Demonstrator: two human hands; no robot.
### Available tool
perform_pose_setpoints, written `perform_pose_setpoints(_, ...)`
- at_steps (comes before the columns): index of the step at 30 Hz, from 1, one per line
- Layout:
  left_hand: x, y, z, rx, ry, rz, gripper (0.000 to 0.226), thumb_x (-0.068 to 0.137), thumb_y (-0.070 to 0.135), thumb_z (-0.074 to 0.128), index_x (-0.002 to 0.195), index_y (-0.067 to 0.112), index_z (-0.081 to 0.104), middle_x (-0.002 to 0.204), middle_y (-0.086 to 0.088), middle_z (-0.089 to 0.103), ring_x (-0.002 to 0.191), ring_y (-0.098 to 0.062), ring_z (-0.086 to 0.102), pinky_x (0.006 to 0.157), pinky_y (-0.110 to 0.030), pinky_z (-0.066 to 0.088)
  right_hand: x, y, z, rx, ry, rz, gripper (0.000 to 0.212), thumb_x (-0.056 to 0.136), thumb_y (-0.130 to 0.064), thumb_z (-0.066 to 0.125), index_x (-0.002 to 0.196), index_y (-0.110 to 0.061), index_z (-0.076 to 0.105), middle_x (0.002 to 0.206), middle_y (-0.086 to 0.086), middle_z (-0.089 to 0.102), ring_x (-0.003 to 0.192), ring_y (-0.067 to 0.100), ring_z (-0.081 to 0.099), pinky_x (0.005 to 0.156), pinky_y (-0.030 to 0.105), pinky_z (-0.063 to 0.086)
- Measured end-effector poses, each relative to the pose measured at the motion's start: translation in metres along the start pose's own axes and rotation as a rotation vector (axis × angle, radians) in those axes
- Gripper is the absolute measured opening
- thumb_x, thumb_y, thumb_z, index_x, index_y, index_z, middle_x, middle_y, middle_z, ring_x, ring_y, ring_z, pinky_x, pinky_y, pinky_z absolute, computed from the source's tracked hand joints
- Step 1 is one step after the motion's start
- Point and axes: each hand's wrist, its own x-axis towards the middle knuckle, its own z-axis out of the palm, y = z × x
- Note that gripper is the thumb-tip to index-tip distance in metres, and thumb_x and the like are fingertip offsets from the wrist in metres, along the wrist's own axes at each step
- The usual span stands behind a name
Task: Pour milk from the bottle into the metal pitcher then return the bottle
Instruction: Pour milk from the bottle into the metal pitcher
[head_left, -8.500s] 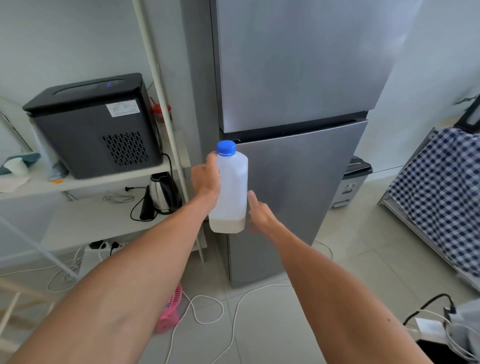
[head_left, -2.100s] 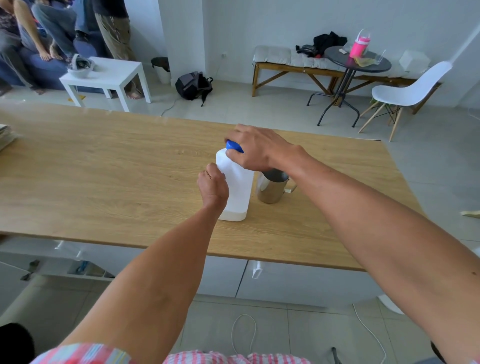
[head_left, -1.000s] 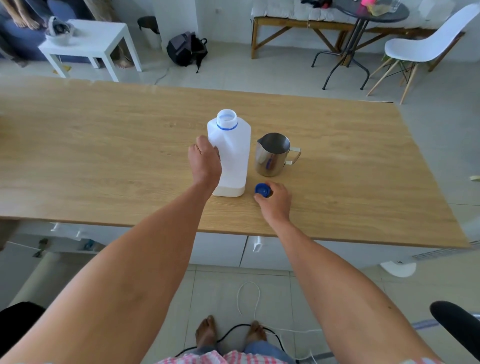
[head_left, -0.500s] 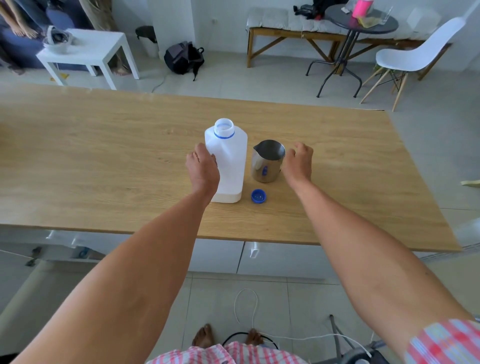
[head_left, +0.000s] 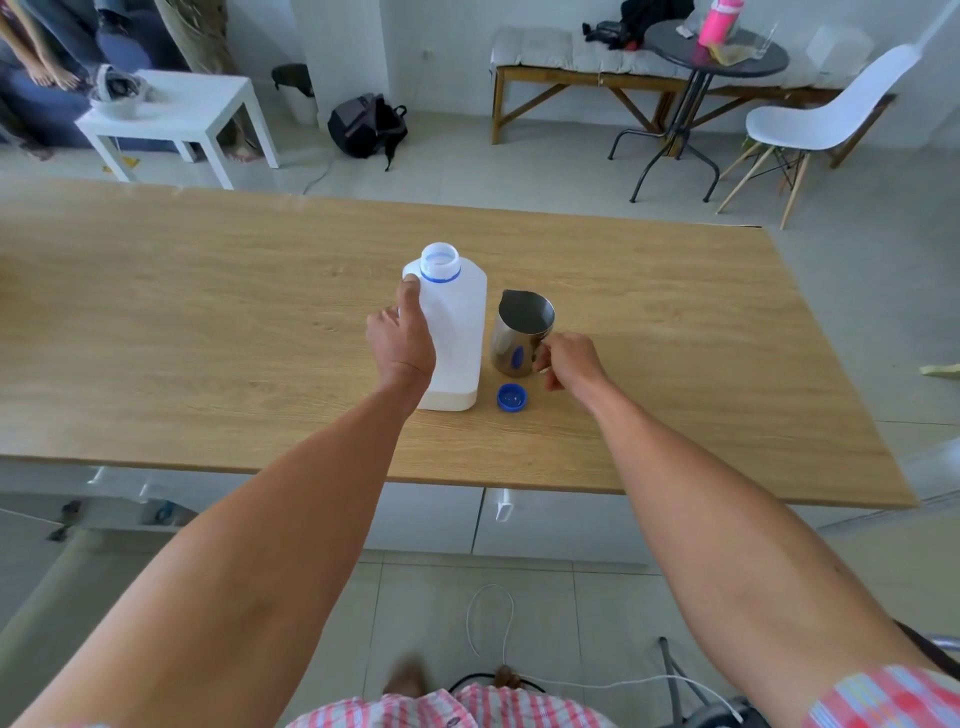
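Observation:
A white plastic milk bottle (head_left: 457, 332) stands upright and uncapped on the wooden table (head_left: 208, 338), with a little milk at its bottom. My left hand (head_left: 402, 338) grips its left side. Just right of it stands the metal pitcher (head_left: 522, 332), its spout pointing away from me. My right hand (head_left: 569, 361) is closed on the pitcher's handle at its near right side. The blue cap (head_left: 511, 398) lies upside down on the table in front of the pitcher.
Beyond the table are a white side table (head_left: 176, 111), a black backpack (head_left: 366, 124), a wooden bench (head_left: 587, 73), a round black table (head_left: 717, 57) and a white chair (head_left: 826, 124). People sit at the far left. A white cable (head_left: 491, 613) lies on the floor by my feet.
My right hand set the cap down on the table, moved to the pitcher and has now turned its handle toward me and gripped it. My left hand stays on the bottle.

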Motion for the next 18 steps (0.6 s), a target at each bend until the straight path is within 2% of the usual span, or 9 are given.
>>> perform_pose_setpoints(2, -0.001, 0.001, -0.001, 0.011, 0.008, 0.002, 0.061, 0.084, 0.062, 0.05, 0.064, 0.014, 0.018, 0.065, -0.012, 0.026, 0.064, -0.026, 0.024, 0.059, -0.039, 0.027, -0.004, -0.001, 0.008, 0.007, -0.036, 0.001, 0.027, 0.098, -0.009, 0.038, 0.081, -0.008, 0.059, 0.07, 0.008, 0.057, 0.046, 0.016, 0.045, 0.049, 0.029, 0.043)
perform_pose_setpoints(4, -0.003, 0.001, -0.001, 0.05, 0.014, 0.054, 0.058, 0.091, 0.056, 0.047, 0.058, 0.016, 0.021, 0.061, -0.011, 0.027, 0.061, -0.023, 0.026, 0.058, -0.039, 0.027, -0.008, -0.002, 0.015, 0.021, -0.044, 0.018, 0.027, 0.1, -0.01, 0.039, 0.084, -0.011, 0.061, 0.072, 0.005, 0.053, 0.055, 0.016, 0.046, 0.048, 0.029, 0.043)
perform_pose_setpoints(9, -0.002, 0.01, 0.002, 0.118, 0.012, 0.133, 0.053, 0.104, 0.033, 0.042, 0.056, 0.016, 0.025, 0.054, 0.004, 0.027, 0.056, -0.016, 0.026, 0.057, -0.036, 0.027, -0.009, -0.004, 0.021, 0.043, -0.018, 0.043, 0.026, 0.102, -0.014, 0.041, 0.095, -0.01, 0.066, 0.089, 0.006, 0.061, 0.07, 0.017, 0.052, 0.047, 0.027, 0.043)
perform_pose_setpoints(14, 0.007, 0.027, 0.004, 0.3, -0.037, 0.249, 0.049, 0.104, 0.024, 0.038, 0.059, 0.017, 0.021, 0.053, 0.006, 0.023, 0.052, -0.013, 0.021, 0.054, -0.035, 0.021, -0.008, -0.004, 0.022, 0.063, -0.003, 0.051, 0.024, 0.101, -0.011, 0.043, 0.094, -0.011, 0.066, 0.09, 0.005, 0.062, 0.067, 0.016, 0.05, 0.048, 0.027, 0.04)
perform_pose_setpoints(18, 0.019, 0.047, 0.009, 0.555, -0.163, 0.332, 0.045, 0.101, 0.031, 0.038, 0.061, 0.015, 0.023, 0.058, 0.001, 0.026, 0.055, -0.017, 0.025, 0.052, -0.033, 0.02, -0.008, -0.004, 0.022, 0.037, 0.006, 0.031, 0.026, 0.101, -0.011, 0.04, 0.09, -0.011, 0.063, 0.085, 0.009, 0.058, 0.057, 0.016, 0.042, 0.046, 0.026, 0.033)
